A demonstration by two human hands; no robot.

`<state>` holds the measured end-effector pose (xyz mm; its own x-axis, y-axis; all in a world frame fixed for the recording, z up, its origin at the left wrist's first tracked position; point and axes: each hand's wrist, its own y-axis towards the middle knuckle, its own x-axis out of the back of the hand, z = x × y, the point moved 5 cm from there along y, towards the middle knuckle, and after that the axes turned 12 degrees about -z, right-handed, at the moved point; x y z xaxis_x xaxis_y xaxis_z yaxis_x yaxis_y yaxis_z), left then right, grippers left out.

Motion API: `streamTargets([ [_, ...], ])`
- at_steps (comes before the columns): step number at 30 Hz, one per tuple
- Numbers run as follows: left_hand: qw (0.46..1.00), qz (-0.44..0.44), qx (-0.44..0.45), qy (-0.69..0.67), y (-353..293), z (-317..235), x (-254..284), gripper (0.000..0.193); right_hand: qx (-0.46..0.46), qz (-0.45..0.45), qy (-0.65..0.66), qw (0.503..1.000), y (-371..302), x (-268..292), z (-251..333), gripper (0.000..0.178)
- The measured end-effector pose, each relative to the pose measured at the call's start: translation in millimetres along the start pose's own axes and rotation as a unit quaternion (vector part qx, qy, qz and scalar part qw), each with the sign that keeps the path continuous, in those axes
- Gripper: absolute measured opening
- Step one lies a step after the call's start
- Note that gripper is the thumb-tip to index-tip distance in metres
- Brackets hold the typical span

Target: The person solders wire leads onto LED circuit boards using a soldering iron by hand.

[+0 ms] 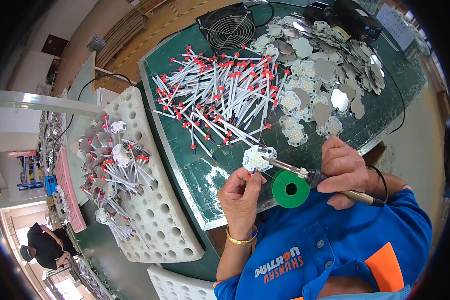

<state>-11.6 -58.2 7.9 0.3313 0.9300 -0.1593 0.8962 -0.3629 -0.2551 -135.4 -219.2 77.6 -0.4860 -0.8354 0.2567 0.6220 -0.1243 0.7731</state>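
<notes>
The left hand (241, 197) is reaching forward, thumb and fingers pinching at the near edge of a white LED board (257, 159) over the green tabletop (195, 172). The right hand (343, 170) is curling around a soldering iron (291, 169), angling its tip leftward at the board, beside a green spool (281, 194).

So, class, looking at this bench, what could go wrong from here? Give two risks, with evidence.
1. Burn: the soldering iron in the right hand points at the board, close to the left hand; if hot, a slip might burn those fingers.

2. Snag: the iron's cord loops beside the right forearm, so it could catch and jerk the tip.
</notes>
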Motion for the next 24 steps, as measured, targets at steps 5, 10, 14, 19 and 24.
streamTargets([
  [5,1.000,-0.010,-0.006,0.004,-3,-2,-1,0.003,-0.020,-0.002,0.010,1.000,-6,-4,1,0.019],
  [10,1.000,-0.012,-0.003,0.005,-2,-1,0,0.004,-0.028,0.001,0.009,1.000,-7,-9,-1,0.019],
  [14,1.000,-0.010,-0.005,0.004,-1,-1,-1,0.003,-0.031,0.001,0.008,0.999,-6,-10,-3,0.020],
  [19,1.000,-0.008,-0.016,0.007,-2,-2,0,0.002,-0.033,0.006,0.013,0.999,-5,-10,-4,0.020],
  [24,1.000,-0.019,-0.014,0.016,-2,-3,-1,0.003,-0.025,0.014,0.002,1.000,-4,-11,-3,0.017],
])
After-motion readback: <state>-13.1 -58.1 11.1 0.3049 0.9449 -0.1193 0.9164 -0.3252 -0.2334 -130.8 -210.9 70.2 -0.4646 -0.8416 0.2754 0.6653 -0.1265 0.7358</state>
